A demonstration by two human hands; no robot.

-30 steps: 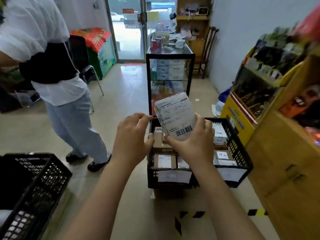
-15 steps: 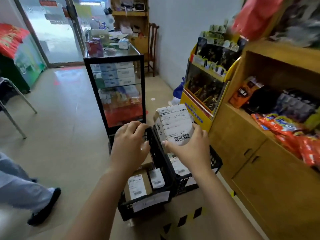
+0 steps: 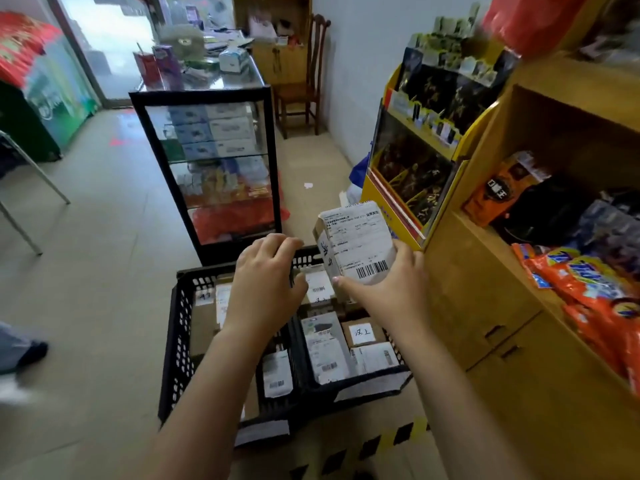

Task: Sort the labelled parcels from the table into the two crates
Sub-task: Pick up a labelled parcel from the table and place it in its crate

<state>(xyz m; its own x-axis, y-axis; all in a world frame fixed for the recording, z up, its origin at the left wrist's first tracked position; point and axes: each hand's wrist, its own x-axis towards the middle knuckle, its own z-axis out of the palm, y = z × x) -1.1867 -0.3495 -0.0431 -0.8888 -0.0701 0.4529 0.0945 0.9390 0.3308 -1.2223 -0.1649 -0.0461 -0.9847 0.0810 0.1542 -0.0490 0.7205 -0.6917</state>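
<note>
The right hand [image 3: 391, 289] holds a parcel [image 3: 356, 247] upright, thumb across its lower front near the barcode, fingers curled behind it. The parcel's white label faces the camera. It hangs in the air above the far edge of the right crate [image 3: 325, 391], at 1 o'clock from the hand.

The left hand [image 3: 266, 282] hovers at 9 o'clock from the parcel, just beside it but apart. Its fingers are loosely bent and hold nothing. It is over the far half of the left crate [image 3: 178, 323]; whether the fingertips touch the rim cannot be told.

The two black crates stand on the floor, side by side and touching. Both hold sorted parcels [image 3: 325, 355] lying flat, labels up.

At 12 o'clock from the crates stands a glass cabinet [image 3: 204, 161]. At 3 o'clock is a wooden shelf unit [image 3: 485, 306] with snack packs [image 3: 588, 299], and at 1 o'clock a yellow display stand [image 3: 415, 150].
</note>
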